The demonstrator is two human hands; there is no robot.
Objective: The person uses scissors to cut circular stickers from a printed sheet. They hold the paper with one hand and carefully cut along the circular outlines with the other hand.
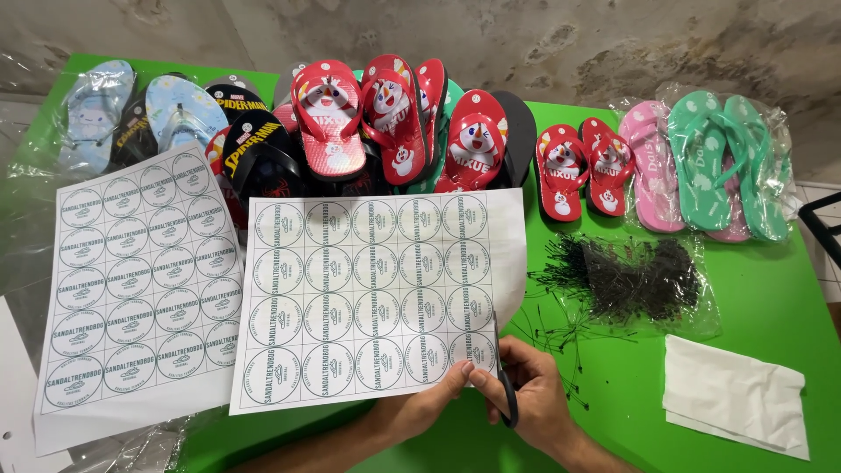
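- Head view. Left hand point(429, 405) comes in from the bottom edge; fingers narrowly pinched on the lower right corner of a paper sheet of round labels point(372, 298), thumb on top of the sheet.
- This sheet is held over the middle of the green table point(771, 298). Its far edge overlaps the nearest sandals; its near edge sits just above the hands.
- Right hand point(530, 394) is just beside the left, fingers closed through the handles of black scissors point(504, 377). The blades point away from the person, along the right margin of the held sheet. Whether the blades are open or shut: cannot tell.
- Second label sheet point(140, 271) lies flat on the left, tilted, its right edge just beside the held sheet.
- Behind the sheets: a heap of red snowman-print flip-flops point(390, 114), with black flip-flops point(258, 153) to their left and pale blue flip-flops point(180, 105) further left.
- To the right of the heap: a small red pair point(583, 166), then pink and mint green flip-flops in clear bags point(714, 162).
- Right of the hands: a clear bag of thin black tag fasteners point(626, 276), some loose strands spilled on the table near the right hand.
- Bottom right: folded white paper point(736, 394), well apart from both hands.
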